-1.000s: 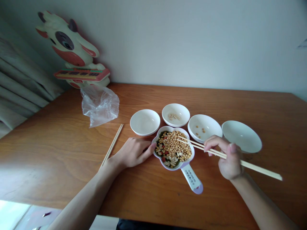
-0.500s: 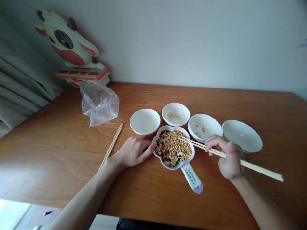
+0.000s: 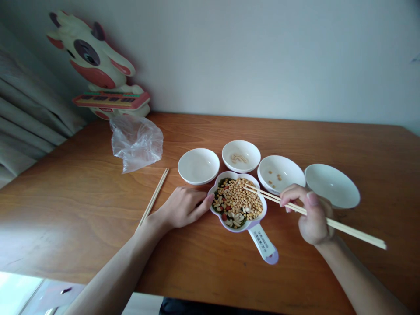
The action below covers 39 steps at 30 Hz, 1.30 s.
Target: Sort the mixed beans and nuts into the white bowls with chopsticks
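"What's nearest?"

"The handle (image 3: 263,244) of the flower-shaped dish (image 3: 233,229), slanting toward the person on the counter (image 3: 197,271)."

"And the right hand's (image 3: 314,218) grip?"

"Right of the dish, closed around pale chopsticks (image 3: 357,234). Their long axis runs leftward and slightly away, tips a little apart among the beans (image 3: 242,199); I can't tell if they pinch one."

"The left hand (image 3: 187,208)?"

"Nearer the dish, touching its left rim; its hold is unclear."

"The beans?"

"Small, round, yellowish, heaped beside whitish and red pieces."

"Beyond?"

"Four white bowls (image 3: 198,165)."
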{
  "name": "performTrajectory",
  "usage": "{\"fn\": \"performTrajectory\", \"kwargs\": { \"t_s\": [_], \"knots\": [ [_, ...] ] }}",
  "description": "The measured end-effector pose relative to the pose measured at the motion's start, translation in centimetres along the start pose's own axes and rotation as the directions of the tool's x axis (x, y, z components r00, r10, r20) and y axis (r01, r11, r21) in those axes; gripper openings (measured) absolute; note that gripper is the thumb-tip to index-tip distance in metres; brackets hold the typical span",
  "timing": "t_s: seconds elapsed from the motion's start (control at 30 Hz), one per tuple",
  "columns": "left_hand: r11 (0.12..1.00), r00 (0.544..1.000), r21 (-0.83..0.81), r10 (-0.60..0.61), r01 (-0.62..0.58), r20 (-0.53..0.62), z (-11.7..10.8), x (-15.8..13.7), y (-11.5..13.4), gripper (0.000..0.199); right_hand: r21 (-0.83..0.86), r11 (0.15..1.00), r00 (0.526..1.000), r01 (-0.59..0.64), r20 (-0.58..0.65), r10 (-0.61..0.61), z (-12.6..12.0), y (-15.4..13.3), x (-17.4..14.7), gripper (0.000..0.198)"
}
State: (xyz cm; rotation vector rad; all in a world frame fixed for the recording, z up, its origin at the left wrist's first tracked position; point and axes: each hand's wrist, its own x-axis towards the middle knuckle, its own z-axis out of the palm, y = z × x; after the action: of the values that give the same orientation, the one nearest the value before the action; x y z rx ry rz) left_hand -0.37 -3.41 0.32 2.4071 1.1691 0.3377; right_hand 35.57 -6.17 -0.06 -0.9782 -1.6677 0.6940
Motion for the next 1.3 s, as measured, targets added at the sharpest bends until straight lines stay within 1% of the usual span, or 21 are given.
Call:
{"fn": "performTrajectory", "kwargs": {
  "t_s": [0.13,0.23,0.33,0.4,0.47,0.5,0.57,0.6,0.67,0.73,0.8,0.87,0.97,1.03,1.1,1.17,1.3],
  "knots": [
    [1.0,1.0,-0.008,-0.002,0.002,0.002,-0.1,0.0,0.2,0.057,0.006,1.0,1.0,-0.004,-0.026,0.004,-0.1,0.1,-0.1,0.063],
    [1.0,1.0,-0.002,-0.007,0.007,0.002,-0.1,0.0,0.2,0.057,0.029,0.999,0.997,-0.04,-0.069,0.042,-0.1,-0.3,-0.1,0.065],
    [1.0,1.0,-0.001,-0.016,0.016,0.002,0.0,-0.1,0.1,0.057,0.096,0.993,0.986,-0.072,-0.143,0.086,-0.2,-0.9,0.3,0.068],
    [1.0,1.0,0.0,-0.016,0.016,0.0,0.0,-0.1,0.0,0.056,0.152,0.987,0.973,-0.061,-0.211,0.093,-0.6,-1.1,0.8,0.068],
    [1.0,1.0,0.005,-0.012,0.013,-0.006,0.0,0.0,0.0,0.056,0.172,0.985,0.952,-0.005,-0.3,0.057,-1.2,-0.9,1.4,0.067],
    [1.0,1.0,0.006,-0.012,0.012,-0.007,0.0,0.0,0.0,0.056,0.16,0.986,0.935,0.043,-0.355,0.017,-1.5,-0.7,1.7,0.068],
    [1.0,1.0,0.006,-0.012,0.012,-0.01,0.0,0.0,0.1,0.056,0.104,0.983,0.884,0.153,-0.459,-0.089,-2.2,-0.2,2.2,0.07],
    [1.0,1.0,0.006,-0.013,0.013,-0.011,0.0,0.0,0.1,0.056,0.07,0.98,0.853,0.188,-0.506,-0.127,-2.5,0.0,2.4,0.072],
    [1.0,1.0,0.006,-0.014,0.014,-0.011,-0.1,0.0,0.1,0.056,0.025,0.978,0.809,0.207,-0.566,-0.157,-3.0,0.3,2.5,0.072],
    [1.0,1.0,0.006,-0.013,0.013,-0.009,-0.1,0.0,0.1,0.056,0.015,0.981,0.801,0.192,-0.58,-0.148,-3.2,0.3,2.5,0.07],
    [1.0,1.0,0.009,-0.015,0.015,-0.002,0.0,0.0,0.0,0.055,0.022,0.983,0.818,0.184,-0.557,-0.14,-3.3,0.1,2.3,0.069],
    [1.0,1.0,0.016,-0.017,0.017,0.003,0.0,0.0,-0.1,0.056,0.049,0.984,0.855,0.17,-0.504,-0.123,-3.2,-0.2,2.0,0.068],
    [1.0,1.0,0.025,-0.012,0.012,0.004,0.1,-0.1,-0.2,0.056,0.137,0.985,0.939,0.1,-0.342,-0.048,-2.9,-0.8,1.7,0.069],
    [1.0,1.0,0.022,-0.011,0.01,0.007,0.1,-0.1,-0.2,0.057,0.188,0.982,0.975,0.019,-0.22,0.024,-2.5,-1.3,1.6,0.071],
    [1.0,1.0,0.011,-0.014,0.014,0.011,0.0,0.0,-0.1,0.057,0.212,0.976,0.99,-0.051,-0.118,0.077,-2.2,-1.7,1.5,0.074],
    [1.0,1.0,0.0,-0.018,0.018,0.013,0.0,0.0,0.0,0.058,0.221,0.972,0.995,-0.084,-0.029,0.093,-2.0,-2.0,1.5,0.077],
    [1.0,1.0,-0.008,-0.022,0.022,0.006,-0.1,0.0,0.1,0.057,0.234,0.962,0.985,-0.145,0.122,0.119,-2.1,-2.4,1.6,0.082]
  ]
}}
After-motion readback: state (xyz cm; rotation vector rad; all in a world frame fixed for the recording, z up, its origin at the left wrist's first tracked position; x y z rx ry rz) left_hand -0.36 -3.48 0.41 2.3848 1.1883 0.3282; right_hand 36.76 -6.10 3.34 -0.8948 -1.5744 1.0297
